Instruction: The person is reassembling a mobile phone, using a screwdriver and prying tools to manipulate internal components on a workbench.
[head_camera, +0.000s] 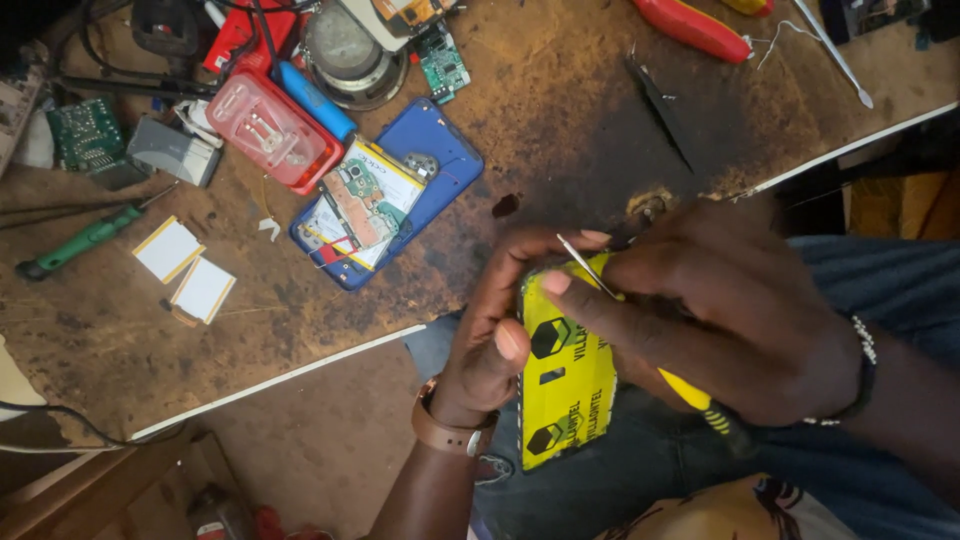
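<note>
Held over the person's lap, near the worktable (120, 350) edge, one yellow battery (565, 390) sits pinched in the left hand (490, 340), thumb on its face. Right hand (730, 310) fingers close around one yellow-handled screwdriver (600, 280), tip at the battery's far edge. Risk, as judged: a slipping tip could puncture the cell. Farther left lie one opened blue phone (450, 150) and two white pads (185, 268).

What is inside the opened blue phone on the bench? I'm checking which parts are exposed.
Inside the blue phone a white battery with yellow edges and a circuit board on top show. Whatever sits under them is covered.
</note>
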